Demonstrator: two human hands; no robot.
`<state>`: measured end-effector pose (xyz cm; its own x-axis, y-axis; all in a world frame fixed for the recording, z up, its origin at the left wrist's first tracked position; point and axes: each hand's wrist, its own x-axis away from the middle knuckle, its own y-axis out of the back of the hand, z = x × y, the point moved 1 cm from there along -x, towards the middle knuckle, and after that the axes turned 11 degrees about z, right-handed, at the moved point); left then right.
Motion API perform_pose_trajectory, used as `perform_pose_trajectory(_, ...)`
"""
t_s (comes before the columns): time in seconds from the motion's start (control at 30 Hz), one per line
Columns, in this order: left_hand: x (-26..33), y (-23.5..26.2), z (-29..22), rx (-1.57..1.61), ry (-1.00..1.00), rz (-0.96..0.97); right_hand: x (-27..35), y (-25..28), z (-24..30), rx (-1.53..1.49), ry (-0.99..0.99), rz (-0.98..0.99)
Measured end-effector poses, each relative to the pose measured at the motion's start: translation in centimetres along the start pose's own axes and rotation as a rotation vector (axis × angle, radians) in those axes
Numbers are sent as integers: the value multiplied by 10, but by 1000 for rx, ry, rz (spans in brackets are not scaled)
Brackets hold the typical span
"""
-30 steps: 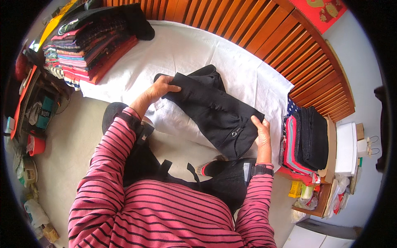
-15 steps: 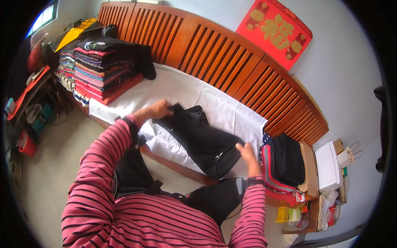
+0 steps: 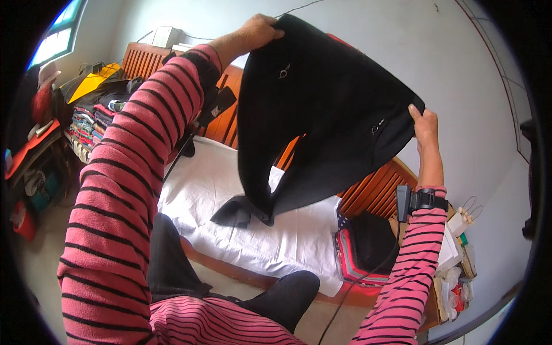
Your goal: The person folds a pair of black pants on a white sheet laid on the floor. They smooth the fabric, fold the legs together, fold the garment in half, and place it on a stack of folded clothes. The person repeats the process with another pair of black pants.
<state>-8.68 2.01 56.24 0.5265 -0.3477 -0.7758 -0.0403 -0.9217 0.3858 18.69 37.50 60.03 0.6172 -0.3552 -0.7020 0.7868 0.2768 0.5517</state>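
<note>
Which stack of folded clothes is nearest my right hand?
The stack at the right end of the white sheet, black on top with red and grey edges; the other stacks sit far left, beyond your left sleeve.

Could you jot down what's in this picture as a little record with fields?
Left hand: grips one top corner of black trousers
Right hand: grips the other top corner
Trousers: held up, legs hanging
Below: white sheet; leg contact unclear
Far left: stacked folded clothes
Right side: black and red folded clothes
Behind: slatted wooden backrest
</note>
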Motion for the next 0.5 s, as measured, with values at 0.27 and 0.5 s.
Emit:
perform_pose_trajectory(0.27, -31, 11, 4, -102, 46, -35, -6, -4, 15, 26, 65, 40)
perform_pose_trajectory(0.5, -26, 15, 17, -89, 4, 23, -3, -21, 2, 5, 101, -71)
